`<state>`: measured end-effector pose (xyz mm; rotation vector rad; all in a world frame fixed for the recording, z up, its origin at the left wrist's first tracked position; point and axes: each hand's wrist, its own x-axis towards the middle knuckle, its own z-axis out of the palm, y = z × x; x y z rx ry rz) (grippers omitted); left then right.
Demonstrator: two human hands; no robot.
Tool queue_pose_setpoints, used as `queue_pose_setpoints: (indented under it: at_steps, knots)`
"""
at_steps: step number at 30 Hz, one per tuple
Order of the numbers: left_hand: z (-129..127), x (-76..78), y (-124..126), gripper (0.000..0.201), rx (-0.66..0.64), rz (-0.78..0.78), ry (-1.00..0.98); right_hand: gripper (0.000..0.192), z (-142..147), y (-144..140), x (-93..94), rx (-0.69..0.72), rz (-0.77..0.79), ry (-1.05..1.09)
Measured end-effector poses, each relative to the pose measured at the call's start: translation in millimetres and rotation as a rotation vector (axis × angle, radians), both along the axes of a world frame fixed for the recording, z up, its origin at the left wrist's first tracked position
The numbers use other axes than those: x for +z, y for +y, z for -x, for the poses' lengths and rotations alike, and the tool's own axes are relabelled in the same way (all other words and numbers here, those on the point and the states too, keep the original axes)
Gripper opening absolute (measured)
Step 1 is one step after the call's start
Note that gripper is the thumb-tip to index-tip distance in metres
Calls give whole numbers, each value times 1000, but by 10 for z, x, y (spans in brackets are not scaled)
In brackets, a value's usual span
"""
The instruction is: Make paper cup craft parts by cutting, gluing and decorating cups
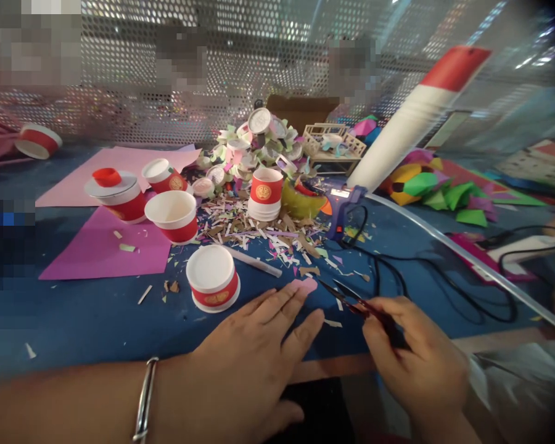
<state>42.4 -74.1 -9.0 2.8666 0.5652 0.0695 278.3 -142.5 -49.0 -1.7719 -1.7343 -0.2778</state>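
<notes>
Head view looks down on a blue table (74, 320) strewn with craft work. Pink paper sheets (102, 246) lie at the left, and a tall stack of cups (411, 120) leans across the upper right. A heap of paper scraps (259, 228) fills the middle, with red-and-white paper cups around it; one upturned cup (213, 277) stands just beside the left hand. A blue glue gun (342, 209) rests right of the heap, its black cord trailing toward the table edge. The left hand (259, 351) lies flat and spread on the table, fingertips touching a small pink paper piece (304, 285). The right hand (411, 357) is closed around the handles of small scissors (351, 300), whose blades stand apart, pointing at the pink piece.
</notes>
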Motion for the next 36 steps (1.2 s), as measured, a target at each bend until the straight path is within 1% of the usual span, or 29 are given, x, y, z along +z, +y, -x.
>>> queue_pose_setpoints:
  at_steps: [2, 5, 8, 11, 12, 14, 17, 18, 20, 22, 24, 25, 27, 29, 32, 34, 36]
  knots:
    - [-57, 14, 14, 87, -17, -47, -16, 14, -22, 5, -22, -3, -19, -9]
    - [-162, 16, 30, 89, -52, -88, -4, 11, -52, 21, -54, 8, -79, -36]
    - [-172, 24, 10, 87, -47, -110, 5, 9, -66, 31, -68, 28, -123, -50]
    - [-21, 31, -70, 83, -66, -95, 11, 9, -72, 29, -65, 40, -133, -53]
    - [56, 29, -101, 82, -47, -105, 22, 9, -75, 26, -63, 41, -131, -53]
    - [227, 12, -156, 69, -67, -137, 11, 9, -85, 21, -62, 46, -118, -54]
    - [473, -47, -215, 53, -28, -220, -23, 9, -98, 20, -63, 52, -90, -57]
    - [542, -70, -231, 51, -2, -234, -19, 9, -98, 23, -63, 52, -85, -58]
    - [644, -111, -257, 48, 7, -263, -29, 8, -84, 32, -58, 39, -92, -61]
    - [690, -128, -275, 51, 22, -257, -17, 9, -57, 42, -48, 24, -110, -65]
    - [681, -121, -275, 58, 53, -236, -15, 10, -31, 49, -39, 8, -128, -64]
    - [662, -113, -268, 63, 93, -225, -8, 10, -23, 51, -38, 4, -135, -65]
    - [611, -96, -245, 70, 79, -181, -34, 10, -21, 52, -42, 3, -134, -75]
    - [568, -95, -229, 72, 129, -174, -26, 9, -34, 51, -56, 15, -131, -92]
    - [542, -132, -243, 62, 146, -203, -39, 10, -60, 46, -77, 29, -139, -100]
    - [545, -166, -271, 51, 111, -210, -71, 10, -69, 40, -82, 33, -151, -100]
    - [548, -189, -297, 47, 88, -210, -94, 9, -70, 35, -79, 32, -151, -105]
